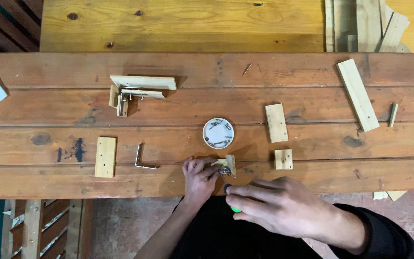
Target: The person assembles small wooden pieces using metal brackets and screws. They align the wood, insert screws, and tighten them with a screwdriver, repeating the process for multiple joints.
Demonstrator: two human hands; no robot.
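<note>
Wooden block [229, 165] touches left hand [198, 176] fingertips.

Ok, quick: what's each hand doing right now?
Left hand: closed on the small wood block with its metal bracket.
Right hand: closed around a green-handled screwdriver.

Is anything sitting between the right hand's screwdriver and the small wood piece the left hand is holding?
Nothing visible does. The left hand pins the small wood piece with its metal bracket at the bench's near edge; the right hand brings the green-handled screwdriver straight toward it, with no loose block between.
</note>
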